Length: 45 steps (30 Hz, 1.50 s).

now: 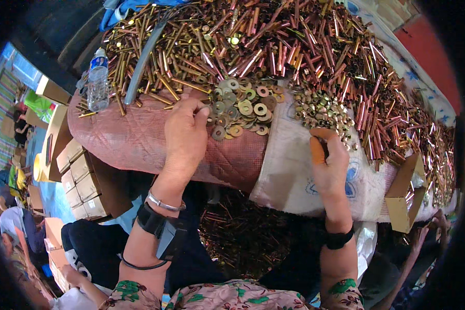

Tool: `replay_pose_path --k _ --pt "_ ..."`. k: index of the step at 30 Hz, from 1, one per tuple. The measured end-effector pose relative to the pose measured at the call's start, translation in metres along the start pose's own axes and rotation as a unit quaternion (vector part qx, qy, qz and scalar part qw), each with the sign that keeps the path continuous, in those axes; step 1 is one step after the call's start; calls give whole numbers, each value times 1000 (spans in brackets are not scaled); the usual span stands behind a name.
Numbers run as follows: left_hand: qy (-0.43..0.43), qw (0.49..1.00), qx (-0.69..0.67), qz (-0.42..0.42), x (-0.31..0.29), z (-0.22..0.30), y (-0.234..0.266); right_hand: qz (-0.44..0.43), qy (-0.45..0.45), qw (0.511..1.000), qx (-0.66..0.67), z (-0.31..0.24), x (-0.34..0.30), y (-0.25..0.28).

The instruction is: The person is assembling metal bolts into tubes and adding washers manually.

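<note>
My left hand (186,132) is closed, thumb and fingers pinched together at the left edge of a pile of flat washers (245,107). Whatever it holds is too small to make out. Just beyond its fingertips lie long gold-coloured bolts (165,82). My right hand (329,163), with orange covers on its fingers, curls closed at the near edge of a heap of small brass-coloured nuts (320,111). Its grip is hidden. Behind both hands spreads a large mound of coppery metal tubes (294,46).
A water bottle (98,80) stands at the left beside a clear strip (144,57). A small open carton (405,194) sits at the right edge. Stacked boxes (82,178) are to the left. More metal parts (237,232) lie below, between my legs. Other people are at both sides.
</note>
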State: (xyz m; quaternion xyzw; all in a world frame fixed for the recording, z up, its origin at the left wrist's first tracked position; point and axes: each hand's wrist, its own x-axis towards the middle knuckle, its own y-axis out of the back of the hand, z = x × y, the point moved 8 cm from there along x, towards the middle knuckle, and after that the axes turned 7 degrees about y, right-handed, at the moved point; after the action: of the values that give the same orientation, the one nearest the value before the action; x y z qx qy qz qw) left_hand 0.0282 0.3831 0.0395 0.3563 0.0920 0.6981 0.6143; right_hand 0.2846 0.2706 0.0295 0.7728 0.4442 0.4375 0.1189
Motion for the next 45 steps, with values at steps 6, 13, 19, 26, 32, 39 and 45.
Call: replay_pose_path --k 6,13,19,26,32,39,45 --pt "141 982 -121 -45 2 -16 -5 -29 85 996 -9 -33 3 -17" --pt "283 902 -306 -111 -4 -38 -11 -118 94 988 38 -58 19 -52" --pt "341 783 -517 -48 -5 -53 5 -131 153 978 43 -90 42 -93" --pt "380 738 -552 -75 -20 -46 -4 -134 296 946 -7 -119 73 -153" --pt "374 719 -582 -72 -23 -48 -4 -197 333 914 -125 -130 75 -186" --pt "379 729 -565 -73 -25 -46 -2 -98 173 976 -93 -117 74 -127" --pt "361 733 -569 -94 -29 -43 -11 -151 87 983 65 -122 36 -87"
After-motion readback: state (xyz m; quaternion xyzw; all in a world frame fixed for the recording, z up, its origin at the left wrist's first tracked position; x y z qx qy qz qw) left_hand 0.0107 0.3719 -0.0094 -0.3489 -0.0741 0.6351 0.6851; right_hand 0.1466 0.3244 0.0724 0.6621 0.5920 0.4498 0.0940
